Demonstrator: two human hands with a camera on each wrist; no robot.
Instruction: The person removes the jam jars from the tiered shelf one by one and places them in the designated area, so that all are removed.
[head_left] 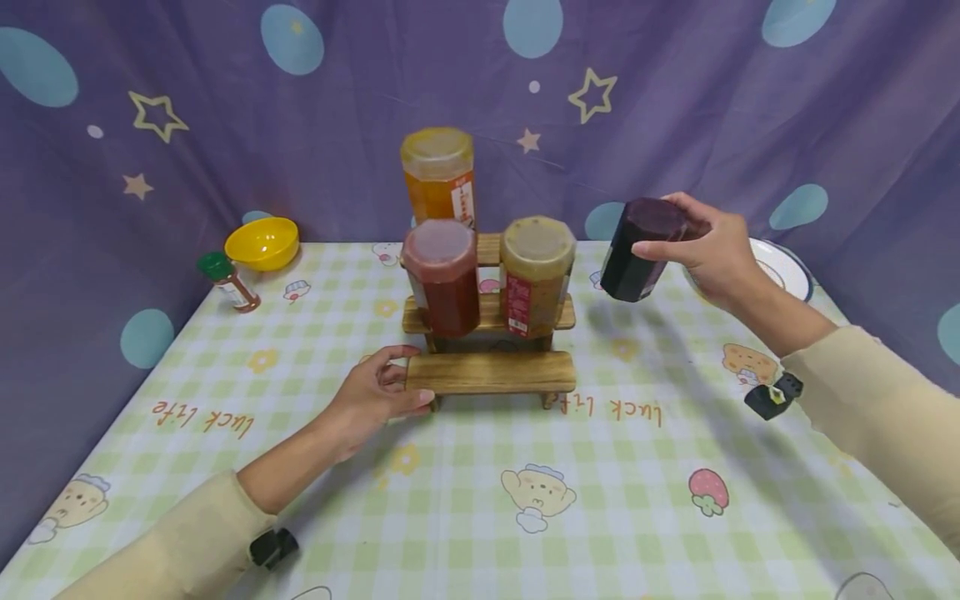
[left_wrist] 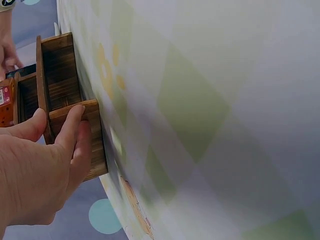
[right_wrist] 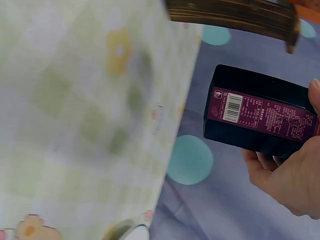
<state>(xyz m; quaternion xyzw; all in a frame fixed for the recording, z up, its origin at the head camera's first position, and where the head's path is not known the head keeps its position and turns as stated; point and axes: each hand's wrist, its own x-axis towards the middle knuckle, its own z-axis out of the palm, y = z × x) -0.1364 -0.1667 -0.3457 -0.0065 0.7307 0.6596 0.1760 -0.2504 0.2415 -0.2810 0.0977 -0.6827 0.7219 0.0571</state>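
A three-step wooden rack (head_left: 491, 372) stands on the tablecloth. My left hand (head_left: 378, 392) grips the left end of its lowest step, thumb at the front; the left wrist view shows the fingertips on the rack's side (left_wrist: 75, 109). An orange jar (head_left: 438, 187) is on the top step, and a red jar (head_left: 444, 279) and a yellowish jar (head_left: 536, 279) sit on the middle one. Right of the rack, my right hand (head_left: 716, 250) holds a dark purple jar (head_left: 637, 250), tilted and raised over the cloth. Its purple label (right_wrist: 262, 114) with a barcode faces the right wrist view.
At the back left are a yellow bowl (head_left: 262, 243) and a small green-capped shaker bottle (head_left: 231, 283). A white plate (head_left: 783, 267) lies at the back right, partly hidden by my right hand and wrist. A purple curtain (head_left: 360, 100) hangs behind the table.
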